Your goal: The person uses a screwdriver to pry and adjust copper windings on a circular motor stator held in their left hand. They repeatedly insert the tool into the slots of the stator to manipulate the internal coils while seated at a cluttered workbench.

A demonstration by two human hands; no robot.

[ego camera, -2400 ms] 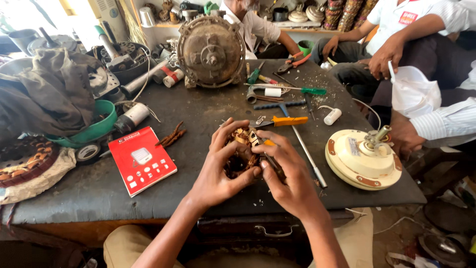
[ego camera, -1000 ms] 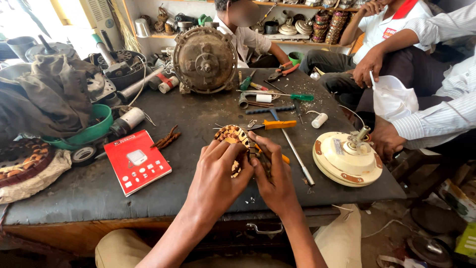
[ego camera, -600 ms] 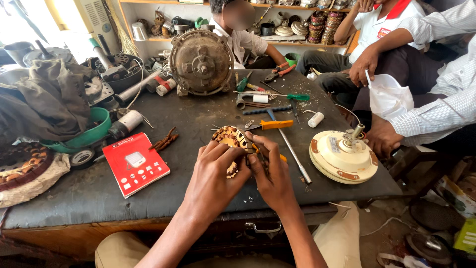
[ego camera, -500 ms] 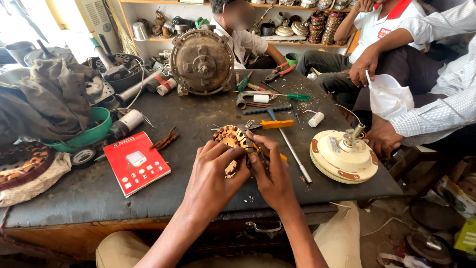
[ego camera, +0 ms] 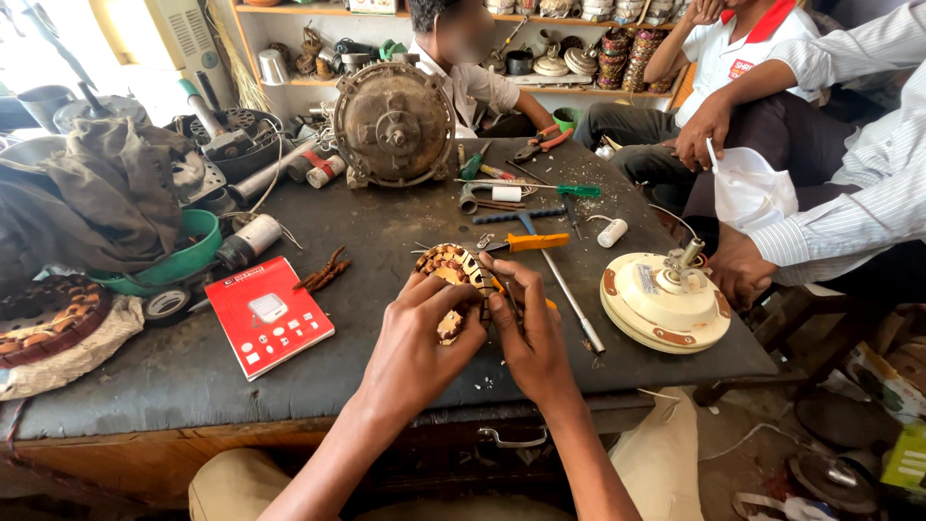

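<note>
Copper-wound stator ring (ego camera: 451, 275) held tilted just above the dark worktop (ego camera: 386, 232), near its front edge. Left hand (ego camera: 417, 347) curled around the ring's near side, fingers closed on its rim, thumb pressed against the windings. Right hand (ego camera: 531, 333) touching the ring's right side, fingers bent and pinched at the coils; an orange-handled tool partly hidden beneath, grip on it impossible to tell. Ring thus between both hands, its upper half showing beyond the fingertips. Red booklet (ego camera: 268, 314) lying flat to the left, well apart. Cream fan motor housing (ego camera: 664, 301) resting to the right, near the table's edge. Orange-handled screwdriver (ego camera: 532, 241) just beyond the ring. Large rusty motor (ego camera: 394, 125) upright at the far side.
</note>
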